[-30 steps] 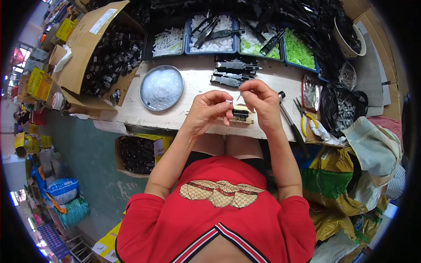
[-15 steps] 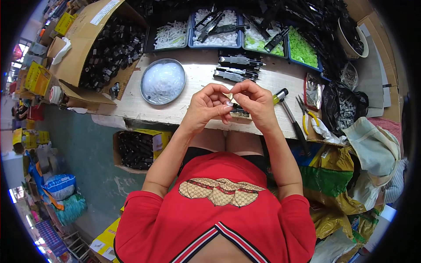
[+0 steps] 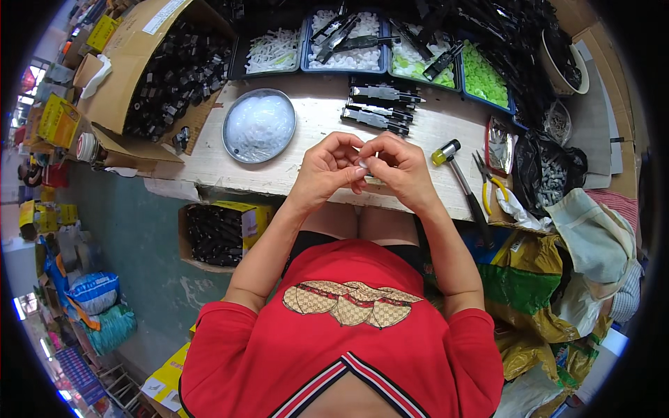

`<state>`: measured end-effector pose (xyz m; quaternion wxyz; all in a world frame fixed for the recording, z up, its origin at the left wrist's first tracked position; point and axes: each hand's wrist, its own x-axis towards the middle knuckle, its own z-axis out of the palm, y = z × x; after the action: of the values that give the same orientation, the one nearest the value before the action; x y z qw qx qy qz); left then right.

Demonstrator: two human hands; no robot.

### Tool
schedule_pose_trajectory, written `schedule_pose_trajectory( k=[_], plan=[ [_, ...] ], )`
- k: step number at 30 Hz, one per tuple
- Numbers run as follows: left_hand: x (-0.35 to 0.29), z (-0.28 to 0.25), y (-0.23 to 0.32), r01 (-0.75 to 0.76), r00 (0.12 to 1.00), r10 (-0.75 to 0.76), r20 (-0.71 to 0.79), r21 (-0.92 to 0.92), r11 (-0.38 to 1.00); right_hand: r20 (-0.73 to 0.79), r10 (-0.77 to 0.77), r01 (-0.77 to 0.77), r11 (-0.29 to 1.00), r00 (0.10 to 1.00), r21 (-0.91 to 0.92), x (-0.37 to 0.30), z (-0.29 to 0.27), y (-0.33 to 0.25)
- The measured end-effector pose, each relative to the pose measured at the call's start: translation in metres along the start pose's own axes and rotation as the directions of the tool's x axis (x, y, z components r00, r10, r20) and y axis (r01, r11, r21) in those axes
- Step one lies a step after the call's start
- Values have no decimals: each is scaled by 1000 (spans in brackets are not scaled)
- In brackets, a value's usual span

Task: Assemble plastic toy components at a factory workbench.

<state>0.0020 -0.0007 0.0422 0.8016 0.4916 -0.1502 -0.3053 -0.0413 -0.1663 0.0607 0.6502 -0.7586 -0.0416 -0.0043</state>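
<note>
At the near edge of the white workbench [image 3: 446, 122], head view: both bare hands meet in front of the red shirt, above the bench's front. Left hand [image 3: 327, 169] has thumb and forefinger pinched on a small white piece [image 3: 362, 164], which sits between the two hands, mostly covered by fingers. Right hand [image 3: 398, 169] has its thumb and fingertips drawn together at the same spot; cannot tell whether it grips the piece too. Just below the fingers, part of a pale object [image 3: 374, 182], too hidden to identify. Beyond the hands, black-and-silver assemblies [image 3: 380, 111] lie in a stack. To their left, a round metal tray [image 3: 224, 132] heaped with clear plastic pieces [image 3: 259, 120]. Right of the hands, a hammer [image 3: 463, 180] with yellow on its head, then yellow-handled pliers [image 3: 492, 184]. Along the back, bins of white strips [image 3: 268, 56], white pieces [image 3: 364, 58] and bright green pieces [image 3: 486, 80]. Far left, a cardboard box [image 3: 111, 94] of black parts [image 3: 174, 80].
</note>
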Motion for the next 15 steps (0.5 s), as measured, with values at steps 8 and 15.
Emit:
schedule_pose_trajectory(
  k=[8,15],
  plan=[
    [-6,-4,-11,-35,996,28,-89,-76,997,-145,-268,234,948,952,-216,-5,5,5],
    [-7,-3,-17,-80,990,68,-126,-93,992,-144,-387,334,895,911,-295,-1,16,12]
  ],
)
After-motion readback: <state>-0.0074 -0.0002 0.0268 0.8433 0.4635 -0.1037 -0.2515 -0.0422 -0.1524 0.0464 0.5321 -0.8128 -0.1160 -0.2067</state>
